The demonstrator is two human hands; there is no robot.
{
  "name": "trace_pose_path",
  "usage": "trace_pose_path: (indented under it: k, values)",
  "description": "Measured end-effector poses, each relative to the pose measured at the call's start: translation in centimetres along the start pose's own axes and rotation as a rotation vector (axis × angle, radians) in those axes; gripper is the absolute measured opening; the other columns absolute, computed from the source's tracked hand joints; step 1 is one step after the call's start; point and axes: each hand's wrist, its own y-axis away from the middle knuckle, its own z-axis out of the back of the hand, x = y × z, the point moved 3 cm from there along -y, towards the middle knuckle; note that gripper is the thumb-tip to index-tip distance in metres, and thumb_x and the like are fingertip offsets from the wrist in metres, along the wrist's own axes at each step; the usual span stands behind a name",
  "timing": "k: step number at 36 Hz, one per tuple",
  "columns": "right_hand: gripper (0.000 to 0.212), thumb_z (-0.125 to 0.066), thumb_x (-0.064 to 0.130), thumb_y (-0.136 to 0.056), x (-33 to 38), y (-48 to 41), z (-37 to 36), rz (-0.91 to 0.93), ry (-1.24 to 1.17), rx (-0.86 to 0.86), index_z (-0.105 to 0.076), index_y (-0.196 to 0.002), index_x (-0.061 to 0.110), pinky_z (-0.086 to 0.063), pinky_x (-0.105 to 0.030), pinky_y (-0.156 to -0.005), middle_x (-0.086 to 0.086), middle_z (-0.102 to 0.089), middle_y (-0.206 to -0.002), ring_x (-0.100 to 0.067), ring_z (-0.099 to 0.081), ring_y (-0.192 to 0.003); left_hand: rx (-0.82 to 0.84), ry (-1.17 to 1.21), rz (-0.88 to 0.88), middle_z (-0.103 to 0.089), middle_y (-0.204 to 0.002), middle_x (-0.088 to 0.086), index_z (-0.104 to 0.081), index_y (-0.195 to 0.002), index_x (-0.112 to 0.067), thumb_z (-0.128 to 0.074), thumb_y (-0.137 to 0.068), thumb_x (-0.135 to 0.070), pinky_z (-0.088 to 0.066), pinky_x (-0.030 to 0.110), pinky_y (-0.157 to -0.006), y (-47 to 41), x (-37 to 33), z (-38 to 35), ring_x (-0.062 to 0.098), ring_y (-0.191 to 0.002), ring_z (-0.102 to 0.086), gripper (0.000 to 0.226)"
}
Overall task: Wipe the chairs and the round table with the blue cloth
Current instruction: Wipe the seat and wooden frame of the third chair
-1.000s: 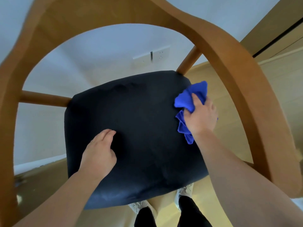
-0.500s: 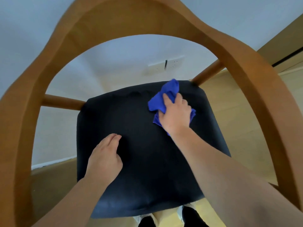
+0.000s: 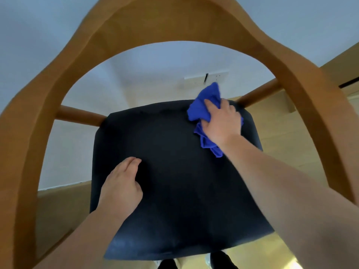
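Observation:
I look down through the curved wooden backrest (image 3: 155, 22) of a chair onto its dark navy seat cushion (image 3: 174, 181). My right hand (image 3: 221, 121) presses the crumpled blue cloth (image 3: 202, 109) onto the far right corner of the cushion, with cloth sticking out beyond the fingers and under the wrist. My left hand (image 3: 122, 189) rests flat on the near left part of the cushion, fingers together, holding nothing. The round table is not in view.
Two round wooden rails (image 3: 77, 115) (image 3: 258, 96) join the seat to the frame on either side. A white wall with a socket plate (image 3: 206, 76) stands behind the chair. Light wooden floor (image 3: 291, 133) shows on the right, my shoes below the seat.
My right hand swept the blue cloth from the right edge to the middle back of the cushion, then out to the far right corner. My left hand stayed in place.

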Motion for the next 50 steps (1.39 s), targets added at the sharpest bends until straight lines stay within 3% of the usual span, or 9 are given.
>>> trace_pose_path:
  k: [4, 9, 13, 20, 24, 32, 42, 50]
  values:
    - [0.056, -0.046, 0.046, -0.091, -5.3, -0.2, 0.7, -0.243, -0.021, -0.017, -0.035, -0.143, 0.029, -0.044, -0.046, -0.082, -0.018, -0.045, -0.128, -0.043, -0.052, -0.103, 0.009, 0.021, 0.015, -0.038, -0.145, 0.000, -0.043, -0.138, -0.016, -0.050, -0.082, -0.002, -0.033, 0.033, -0.108, 0.3, 0.5, 0.1, 0.019, -0.130, -0.038, 0.058]
    - [0.042, -0.045, 0.041, -0.091, -3.8, -1.0, 0.9, -0.312, -0.034, 0.002, -0.046, -0.128, 0.022, -0.044, -0.045, -0.075, -0.017, -0.046, -0.115, -0.042, -0.052, -0.094, -0.016, 0.042, 0.066, -0.038, -0.145, -0.001, -0.042, -0.139, -0.017, -0.050, -0.082, -0.004, -0.033, 0.034, -0.108, 0.8, 1.1, 0.3, 0.018, -0.131, -0.037, 0.058]
    - [0.037, -0.047, 0.041, -0.091, -1.2, -2.1, 0.9, -0.335, -0.040, 0.016, -0.048, -0.122, 0.020, -0.047, -0.048, -0.080, -0.018, -0.046, -0.116, -0.041, -0.052, -0.097, -0.037, 0.075, 0.115, -0.035, -0.147, -0.003, -0.039, -0.140, -0.020, -0.049, -0.083, -0.007, -0.033, 0.033, -0.109, 1.5, 2.0, 0.3, 0.017, -0.132, -0.036, 0.059]
    - [0.044, -0.046, 0.041, -0.091, 6.9, -3.7, 0.1, -0.063, 0.033, 0.033, -0.046, -0.130, 0.021, -0.040, -0.046, -0.084, -0.018, -0.047, -0.120, -0.039, -0.049, -0.102, -0.104, 0.172, 0.244, -0.038, -0.145, -0.005, -0.041, -0.138, -0.021, -0.050, -0.083, -0.006, -0.040, 0.036, -0.104, 4.0, 3.4, -0.5, 0.017, -0.128, -0.041, 0.058]
    - [0.045, -0.046, 0.040, -0.090, 11.1, -4.0, -0.3, 0.061, 0.088, 0.077, -0.044, -0.132, 0.024, -0.037, -0.041, -0.073, -0.015, -0.046, -0.121, -0.036, -0.049, -0.099, -0.112, 0.193, 0.294, -0.037, -0.145, -0.008, -0.039, -0.139, -0.024, -0.049, -0.084, -0.008, -0.034, 0.030, -0.107, 6.1, 3.7, -1.6, 0.013, -0.130, -0.037, 0.058]
    - [0.054, -0.050, 0.042, -0.088, 17.7, -1.3, -1.3, 0.413, 0.069, 0.080, -0.040, -0.139, 0.027, -0.036, -0.042, -0.077, -0.014, -0.044, -0.127, -0.035, -0.048, -0.102, -0.098, 0.231, 0.368, -0.035, -0.146, -0.010, -0.038, -0.141, -0.024, -0.046, -0.082, -0.007, -0.031, 0.029, -0.109, 9.0, 4.5, -3.3, 0.012, -0.130, -0.035, 0.061]
    - [0.067, -0.054, 0.047, -0.086, 17.4, 6.2, -2.7, 0.792, 0.165, 0.166, -0.030, -0.146, 0.032, -0.037, -0.046, -0.090, -0.012, -0.031, -0.143, -0.035, -0.043, -0.112, -0.117, 0.350, 0.381, -0.030, -0.148, -0.012, -0.037, -0.141, -0.025, -0.044, -0.083, -0.005, -0.029, 0.020, -0.107, 14.5, 3.0, -4.4, 0.007, -0.132, -0.032, 0.062]
    - [0.062, -0.050, 0.048, -0.090, 14.0, 15.3, -2.1, 0.871, 0.104, 0.363, -0.031, -0.147, 0.035, -0.037, -0.041, -0.098, -0.008, -0.033, -0.142, -0.029, -0.043, -0.118, -0.203, 0.358, 0.457, -0.032, -0.148, -0.012, -0.037, -0.141, -0.025, -0.041, -0.081, -0.003, -0.025, 0.018, -0.106, 22.1, 1.6, -2.8, 0.008, -0.133, -0.032, 0.064]
